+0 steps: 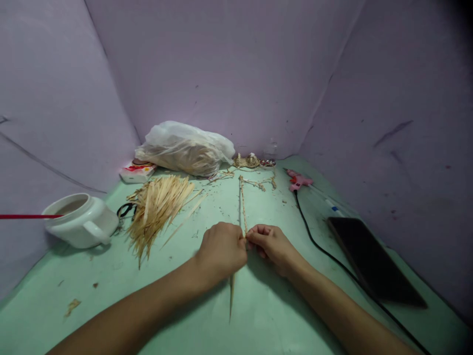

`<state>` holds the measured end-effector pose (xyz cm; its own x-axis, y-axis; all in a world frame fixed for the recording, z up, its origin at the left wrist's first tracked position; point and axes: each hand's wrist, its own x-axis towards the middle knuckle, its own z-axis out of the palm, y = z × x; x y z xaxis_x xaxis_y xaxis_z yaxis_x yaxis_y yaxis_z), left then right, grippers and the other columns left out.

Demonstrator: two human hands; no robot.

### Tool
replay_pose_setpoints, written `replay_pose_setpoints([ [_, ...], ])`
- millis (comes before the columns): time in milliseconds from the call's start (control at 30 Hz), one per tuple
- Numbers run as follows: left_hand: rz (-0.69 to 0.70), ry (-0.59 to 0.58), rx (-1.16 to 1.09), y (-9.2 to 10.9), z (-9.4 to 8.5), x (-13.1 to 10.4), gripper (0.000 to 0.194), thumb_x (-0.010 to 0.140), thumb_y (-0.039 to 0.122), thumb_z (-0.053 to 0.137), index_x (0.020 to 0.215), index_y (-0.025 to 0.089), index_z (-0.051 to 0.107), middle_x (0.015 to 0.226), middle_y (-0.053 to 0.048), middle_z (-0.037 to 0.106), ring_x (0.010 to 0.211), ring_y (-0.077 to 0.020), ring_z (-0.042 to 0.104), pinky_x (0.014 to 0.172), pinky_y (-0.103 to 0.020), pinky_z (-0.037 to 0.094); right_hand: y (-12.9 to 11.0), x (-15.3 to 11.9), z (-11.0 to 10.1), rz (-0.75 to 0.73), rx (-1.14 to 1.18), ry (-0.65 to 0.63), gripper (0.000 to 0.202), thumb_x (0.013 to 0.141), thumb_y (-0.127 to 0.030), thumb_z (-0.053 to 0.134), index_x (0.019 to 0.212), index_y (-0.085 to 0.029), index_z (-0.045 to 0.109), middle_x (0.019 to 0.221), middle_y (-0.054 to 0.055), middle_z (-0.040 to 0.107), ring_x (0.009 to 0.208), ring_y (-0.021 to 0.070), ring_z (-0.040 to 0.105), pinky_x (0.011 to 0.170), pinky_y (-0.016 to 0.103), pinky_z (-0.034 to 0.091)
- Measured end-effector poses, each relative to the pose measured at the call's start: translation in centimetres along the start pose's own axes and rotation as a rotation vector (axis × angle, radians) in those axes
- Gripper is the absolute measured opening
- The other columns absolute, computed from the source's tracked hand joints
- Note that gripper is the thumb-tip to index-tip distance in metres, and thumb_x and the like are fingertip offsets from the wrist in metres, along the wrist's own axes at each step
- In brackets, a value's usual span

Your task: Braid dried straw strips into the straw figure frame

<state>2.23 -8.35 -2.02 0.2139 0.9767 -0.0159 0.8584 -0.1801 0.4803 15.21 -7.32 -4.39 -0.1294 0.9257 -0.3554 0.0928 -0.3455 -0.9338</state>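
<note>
A thin braided cord of dried straw (243,204) runs away from my hands across the pale green table (273,315). My left hand (223,249) is closed round the near end of the cord, and a loose straw strip (231,296) hangs out below it. Right beside it, my right hand (271,244) pinches the cord between thumb and fingertips. Further off, knotted branching ends (258,184) of braid lie on the table. To the left rests a bundle of flat dried straw strips (158,202), with black scissor handles (125,211) partly under it.
A white pot (79,224) with a red stick in it stands left. At the back lie a plastic bag (185,150), a red-and-white box (137,172) and a coiled braid (247,160). Right are a pink glue gun (298,181), its black cord (325,254) and a dark tablet-like slab (375,261).
</note>
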Motion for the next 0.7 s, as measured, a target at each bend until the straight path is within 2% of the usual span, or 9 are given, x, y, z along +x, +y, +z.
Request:
replay_pose_setpoints([
  [133,0.129,-0.031,0.243,1.3,0.1,-1.8,0.024,0.071,0.019,0.041,0.081,0.014,0.063,0.068,-0.011,0.060,0.063,-0.0211,0.055,0.058,-0.031,0.036,0.2,-0.1,0.1,0.023,0.044,-0.010,0.005,0.062,-0.020,0.051,0.061,-0.016,0.048,0.044,-0.006,0.046,0.032,0.0032,0.029,0.032,0.018,0.011],
  [267,0.264,-0.051,0.386,1.4,1.6,-2.6,0.034,0.072,0.011,0.038,0.099,0.008,0.058,0.076,-0.015,0.060,0.066,-0.0226,0.056,0.057,-0.032,0.039,0.5,-0.1,0.1,0.026,0.089,-0.031,0.010,0.061,-0.023,0.054,0.062,-0.017,0.046,0.041,-0.008,0.038,0.033,0.0035,0.029,0.033,0.018,0.015],
  [400,0.412,-0.040,0.424,1.0,3.1,-2.9,0.039,0.073,0.008,0.034,0.108,0.004,0.053,0.085,-0.020,0.059,0.071,-0.0248,0.056,0.055,-0.032,0.040,0.4,-0.2,0.2,0.061,0.114,-0.052,0.014,0.061,-0.025,0.056,0.062,-0.017,0.045,0.044,-0.007,0.040,0.035,0.0040,0.030,0.034,0.019,0.017],
  [467,0.458,-0.061,0.397,0.9,3.1,-2.9,0.038,0.073,0.010,0.036,0.105,0.004,0.054,0.087,-0.021,0.059,0.074,-0.0255,0.057,0.056,-0.032,0.040,0.3,-0.2,0.2,0.061,0.124,-0.057,0.014,0.061,-0.025,0.056,0.063,-0.017,0.044,0.047,-0.006,0.044,0.036,0.0037,0.031,0.035,0.019,0.017],
  [567,0.378,-0.071,0.244,0.8,1.8,-2.2,0.028,0.076,0.023,0.040,0.088,0.009,0.062,0.079,-0.016,0.062,0.071,-0.0232,0.057,0.060,-0.032,0.041,0.2,-0.2,0.2,0.054,0.136,-0.069,0.013,0.061,-0.023,0.055,0.062,-0.017,0.044,0.046,-0.007,0.043,0.035,0.0027,0.028,0.035,0.018,0.014],
  [633,0.195,0.004,0.035,0.6,0.3,-1.1,0.031,0.077,0.033,0.041,0.073,0.012,0.062,0.069,-0.012,0.061,0.065,-0.0196,0.057,0.059,-0.030,0.040,0.2,-0.1,0.0,0.055,0.139,-0.087,0.013,0.062,-0.022,0.054,0.061,-0.017,0.043,0.043,-0.008,0.037,0.034,0.0020,0.022,0.034,0.018,0.010],
  [667,0.083,0.073,-0.104,0.3,-0.4,-0.4,0.029,0.077,0.033,0.041,0.069,0.013,0.061,0.066,-0.010,0.060,0.063,-0.0177,0.056,0.059,-0.028,0.040,0.2,0.0,-0.1,0.057,0.142,-0.103,0.013,0.062,-0.022,0.055,0.060,-0.017,0.043,0.042,-0.009,0.036,0.033,0.0018,0.020,0.034,0.018,0.008],
  [700,-0.026,0.075,-0.273,0.1,-0.9,0.3,0.025,0.075,0.030,0.043,0.069,0.013,0.060,0.066,-0.008,0.060,0.057,-0.0145,0.055,0.054,-0.026,0.039,0.3,0.0,-0.2,0.059,0.143,-0.118,0.014,0.063,-0.023,0.055,0.060,-0.017,0.043,0.042,-0.009,0.035,0.033,0.0017,0.018,0.034,0.019,0.006],
])
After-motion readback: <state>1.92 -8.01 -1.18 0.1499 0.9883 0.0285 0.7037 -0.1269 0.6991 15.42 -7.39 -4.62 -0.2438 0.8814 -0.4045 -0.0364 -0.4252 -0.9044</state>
